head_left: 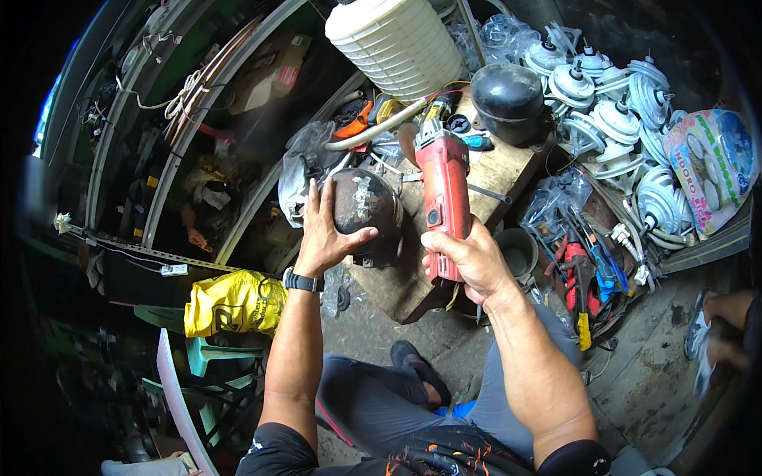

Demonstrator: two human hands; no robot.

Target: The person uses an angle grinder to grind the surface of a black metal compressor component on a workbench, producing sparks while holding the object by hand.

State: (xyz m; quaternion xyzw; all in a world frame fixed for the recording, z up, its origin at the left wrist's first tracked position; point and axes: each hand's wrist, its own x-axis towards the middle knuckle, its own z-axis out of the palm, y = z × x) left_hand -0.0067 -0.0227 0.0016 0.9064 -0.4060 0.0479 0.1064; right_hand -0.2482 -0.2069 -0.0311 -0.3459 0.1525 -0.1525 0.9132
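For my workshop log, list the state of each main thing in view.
Left hand: spread open against dark vessel
Right hand: closed around red grinder
Red grinder: held; whether running, cannot tell
Dark vessel: scuffed
Black compressor: resting at wooden block's far end
Yellow bag: crumpled
White motors: heaped
Wristwatch: strapped on

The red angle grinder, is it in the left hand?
No, the right hand grips the red angle grinder, while the left hand is at the dark round compressor.
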